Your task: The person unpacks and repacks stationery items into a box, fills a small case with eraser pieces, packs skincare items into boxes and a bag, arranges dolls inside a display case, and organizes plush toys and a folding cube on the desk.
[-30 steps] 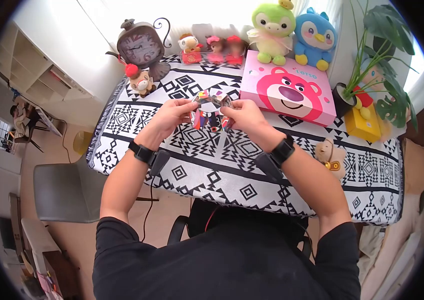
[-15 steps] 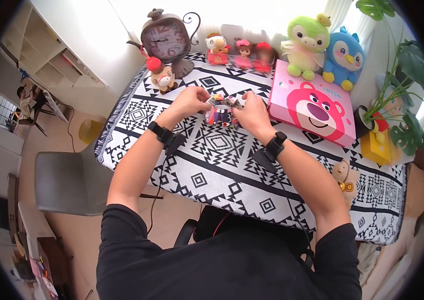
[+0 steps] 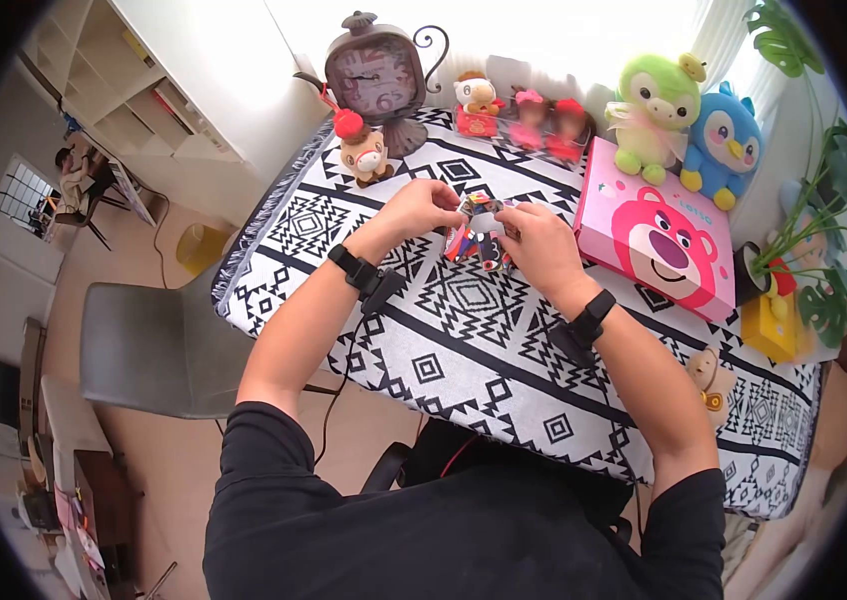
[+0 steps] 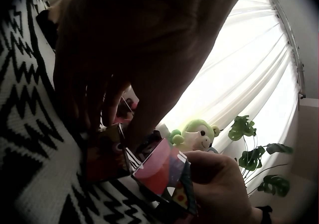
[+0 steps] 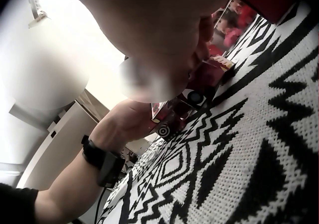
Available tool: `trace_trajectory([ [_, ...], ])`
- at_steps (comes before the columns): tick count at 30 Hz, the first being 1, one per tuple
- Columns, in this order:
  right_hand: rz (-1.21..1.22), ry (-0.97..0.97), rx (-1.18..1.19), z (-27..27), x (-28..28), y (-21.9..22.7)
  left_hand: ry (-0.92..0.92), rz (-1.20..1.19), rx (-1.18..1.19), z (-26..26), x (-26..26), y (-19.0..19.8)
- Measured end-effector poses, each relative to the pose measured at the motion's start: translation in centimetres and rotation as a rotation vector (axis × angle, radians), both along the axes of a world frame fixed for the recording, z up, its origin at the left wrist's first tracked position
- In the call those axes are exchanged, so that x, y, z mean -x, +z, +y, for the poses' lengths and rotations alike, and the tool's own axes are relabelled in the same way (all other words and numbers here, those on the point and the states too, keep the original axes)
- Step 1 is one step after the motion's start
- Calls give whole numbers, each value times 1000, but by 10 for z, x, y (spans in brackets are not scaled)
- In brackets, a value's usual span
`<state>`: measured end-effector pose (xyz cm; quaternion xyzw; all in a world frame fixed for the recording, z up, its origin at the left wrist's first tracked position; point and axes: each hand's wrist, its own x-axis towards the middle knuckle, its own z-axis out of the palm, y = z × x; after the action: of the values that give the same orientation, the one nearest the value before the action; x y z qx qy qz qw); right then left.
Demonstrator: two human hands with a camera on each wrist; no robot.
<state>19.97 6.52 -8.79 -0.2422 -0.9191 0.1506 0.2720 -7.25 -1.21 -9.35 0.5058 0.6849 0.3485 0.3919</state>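
Observation:
A folding picture cube [image 3: 479, 243], with glossy colourful prints on its hinged blocks, is spread into a ring just over the patterned cloth. My left hand [image 3: 422, 210] pinches its left side between thumb and fingers. On the opposite side my right hand [image 3: 544, 248] grips it with curled fingers. Seen from the left wrist, one pink-and-red face [image 4: 155, 168] of the folding picture cube tilts up beside the right hand. The right wrist view has its dark blocks [image 5: 174, 122] close over the cloth, partly hidden behind the hand.
The black-and-white cloth [image 3: 429, 368] covers the table. A vintage clock [image 3: 377, 80] and a horse plush [image 3: 364, 155] stand at the back left. To the right lies a pink bear box [image 3: 659, 235], with green [image 3: 656, 110] and blue [image 3: 724, 150] plushes behind. A small beige plush [image 3: 712, 385] sits near the right forearm.
The head view has swung, so the table things appear farther right and lower. Both hands keep hold of the folding picture cube, whose ring has changed shape, and the right fingers have shifted over it.

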Motion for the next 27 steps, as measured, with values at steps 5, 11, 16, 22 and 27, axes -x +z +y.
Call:
trace_trajectory([
  [5,-55,20,86,-4,-3,4,565,366,-484,-16,43,22],
  [11,-20,30,85,-5,-3,2,826,543,-413,-9,120,23],
  [16,-42,21,106,-7,-2,6,533,236,-185,0,146,5],
  [22,-28,14,69,-6,-4,1,720,223,-480,6,167,24],
  [27,-48,12,70,-5,-2,1,868,84,-552,3,182,72],
])
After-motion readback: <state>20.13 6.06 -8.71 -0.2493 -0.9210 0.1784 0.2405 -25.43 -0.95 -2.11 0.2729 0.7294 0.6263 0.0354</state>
